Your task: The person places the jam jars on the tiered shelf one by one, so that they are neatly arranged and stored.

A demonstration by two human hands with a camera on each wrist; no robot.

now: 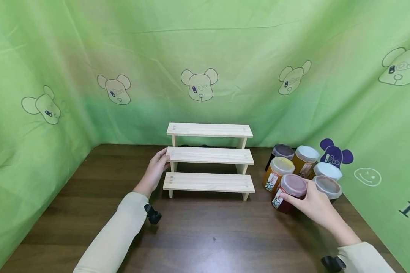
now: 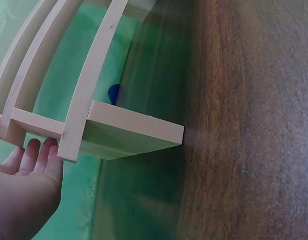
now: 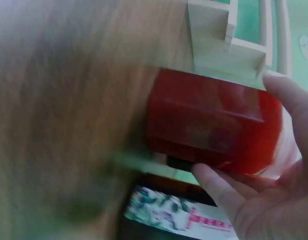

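Observation:
A three-step pale wooden display stand [image 1: 210, 155] stands on the table in the middle of the head view. My left hand [image 1: 156, 167] holds its left end at the middle step; in the left wrist view the fingertips [image 2: 42, 150] curl against the side support. On the right, my right hand [image 1: 314, 204] grips a dark red jar with a pinkish lid [image 1: 294, 185], thumb on one side and fingers on the other. The right wrist view shows the jar's red, faceted body [image 3: 214, 120] between thumb and fingers, with its lid end toward the palm.
Around the red jar cluster several others: a yellow-lidded jar [image 1: 282, 165], a purple-lidded jar [image 1: 283, 151], an amber jar with a whitish lid [image 1: 307, 153], another white-lidded jar [image 1: 328, 171] and a brown-lidded jar [image 1: 328, 186]. Green printed cloth [image 1: 198, 49] encloses the brown table [image 1: 205, 235].

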